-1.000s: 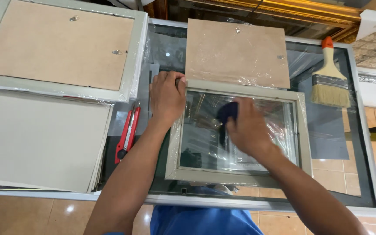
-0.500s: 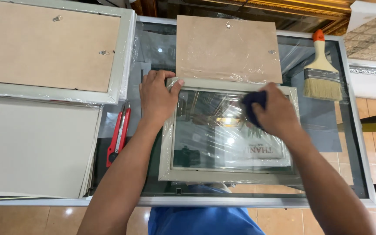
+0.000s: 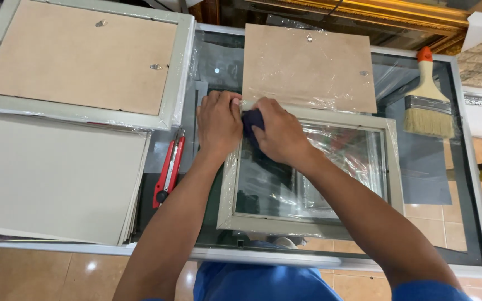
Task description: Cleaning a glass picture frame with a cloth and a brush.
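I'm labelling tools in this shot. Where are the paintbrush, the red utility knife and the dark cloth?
paintbrush (image 3: 429, 114): head view, on its pale bristles.
red utility knife (image 3: 168, 167): head view, middle of its red body.
dark cloth (image 3: 252, 120): head view, the part showing between the two hands.

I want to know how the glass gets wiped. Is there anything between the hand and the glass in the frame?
Yes. The right hand presses a dark blue cloth against the glass at the far left corner of the grey frame. The left hand rests bare on that corner, nothing under it.
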